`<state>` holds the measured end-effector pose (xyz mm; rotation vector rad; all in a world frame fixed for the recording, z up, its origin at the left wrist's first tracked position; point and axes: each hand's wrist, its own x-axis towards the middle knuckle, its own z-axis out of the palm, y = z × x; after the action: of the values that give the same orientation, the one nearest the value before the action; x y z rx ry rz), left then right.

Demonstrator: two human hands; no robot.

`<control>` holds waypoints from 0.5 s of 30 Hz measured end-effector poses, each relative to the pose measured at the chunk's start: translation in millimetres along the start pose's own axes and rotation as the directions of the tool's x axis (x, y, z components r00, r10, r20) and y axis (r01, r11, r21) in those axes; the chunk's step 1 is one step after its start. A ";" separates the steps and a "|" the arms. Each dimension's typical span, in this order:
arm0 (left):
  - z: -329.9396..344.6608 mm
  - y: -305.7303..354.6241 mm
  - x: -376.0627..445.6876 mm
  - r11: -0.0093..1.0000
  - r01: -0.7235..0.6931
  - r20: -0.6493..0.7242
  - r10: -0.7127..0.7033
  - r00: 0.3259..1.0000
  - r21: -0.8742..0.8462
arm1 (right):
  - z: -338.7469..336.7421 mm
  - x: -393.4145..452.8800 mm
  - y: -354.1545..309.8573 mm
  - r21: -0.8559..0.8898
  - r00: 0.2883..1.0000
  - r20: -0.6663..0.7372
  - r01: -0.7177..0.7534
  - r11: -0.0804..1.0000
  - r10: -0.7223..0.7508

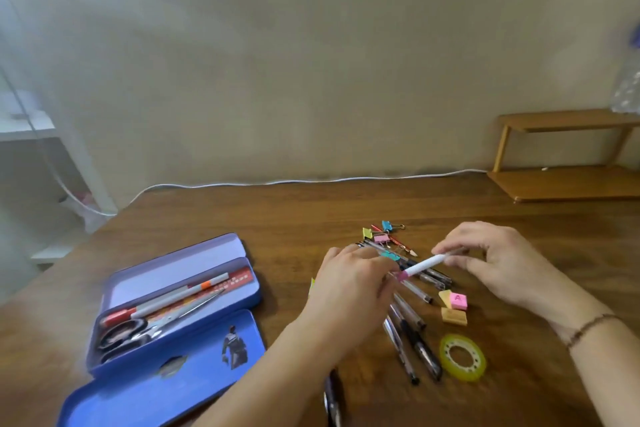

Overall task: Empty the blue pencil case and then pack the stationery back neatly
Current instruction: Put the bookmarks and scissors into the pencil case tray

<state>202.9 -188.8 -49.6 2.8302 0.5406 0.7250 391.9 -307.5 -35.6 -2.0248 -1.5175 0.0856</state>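
Left hand (349,282): pinches the pink end of a white pen (424,266).
Right hand (491,260): pinches the pen's other end.
Pencil case (173,308): open on the counter (294,218), left of the pen, holding scissors (149,326) and a marker (166,298).
Loose pens (412,333): below the white pen, beside tape (462,356).

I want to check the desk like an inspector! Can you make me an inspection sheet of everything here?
Surface: brown wooden table.
Job's things: blue pencil case open, holding scissors, an orange-capped pen and a ruler; loose pens, binder clips, erasers, tape roll on the table.
Clutter: nothing seen.
Hands: left hand and right hand hold a white marker at its ends.
Cables: white cable along the table's far edge.
Surroundings: plain wall, small wooden shelf at right.
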 end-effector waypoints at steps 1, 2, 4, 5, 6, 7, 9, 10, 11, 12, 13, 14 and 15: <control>-7.7 -4.9 -6.9 1.000 0.011 -0.008 -0.011 1.000 -0.024 | 2.0 -1.6 -7.6 0.025 0.999 -0.013 0.036 0.999 -0.036; -16.1 -10.4 -16.0 0.999 0.017 -0.016 -0.018 1.000 -0.041 | 4.7 -4.0 -17.0 0.053 0.996 -0.029 0.082 0.995 -0.081; -34.0 -24.0 -37.9 0.999 0.002 -0.049 -0.004 0.999 -0.040 | 12.6 -10.5 -37.8 0.131 0.982 -0.062 0.186 0.974 -0.179; -43.1 -32.3 -50.0 1.000 -0.008 -0.072 0.007 0.997 -0.023 | 18.2 -13.4 -47.9 0.164 0.970 -0.066 0.241 0.957 -0.233; -51.5 -41.7 -62.2 1.000 -0.006 -0.092 0.006 0.996 -0.010 | 24.6 -16.3 -58.7 0.179 0.962 -0.061 0.275 0.945 -0.268; -60.0 -50.6 -74.0 1.000 0.004 -0.113 -0.005 0.994 -0.007 | 32.3 -17.9 -69.5 0.154 0.948 -0.065 0.319 0.935 -0.312; -78.2 -66.6 -95.3 1.000 0.023 -0.161 -0.026 0.987 -0.020 | 49.0 -13.5 -90.7 -0.053 0.873 -0.116 0.471 0.881 -0.474; -87.8 -73.6 -104.1 0.999 0.030 -0.175 -0.034 0.984 -0.023 | 57.4 -8.5 -102.6 -0.162 0.816 -0.138 0.541 0.825 -0.562; -96.3 -81.8 -111.3 0.999 0.045 -0.181 -0.049 0.982 -0.026 | 64.8 -1.6 -114.3 -0.230 0.777 -0.149 0.575 0.785 -0.612; -105.1 -92.4 -117.6 0.996 0.080 -0.182 -0.084 0.980 -0.032 | 71.5 7.9 -125.1 -0.256 0.763 -0.160 0.580 0.773 -0.626; -114.1 -106.0 -123.8 0.989 0.143 -0.178 -0.147 0.973 -0.038 | 77.7 19.8 -136.8 -0.250 0.775 -0.161 0.567 0.785 -0.611; -121.5 -121.0 -129.3 0.974 0.225 -0.170 -0.228 0.959 -0.034 | 84.4 31.9 -147.6 -0.225 0.805 -0.148 0.538 0.813 -0.574; -126.9 -137.4 -135.1 0.950 0.311 -0.173 -0.308 0.935 -0.012 | 93.1 44.5 -157.3 -0.192 0.840 -0.132 0.499 0.845 -0.526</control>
<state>-11.5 -105.2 -32.1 2.6166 0.9966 0.9070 236.5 -202.5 -20.8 -1.6058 -1.9380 -0.4298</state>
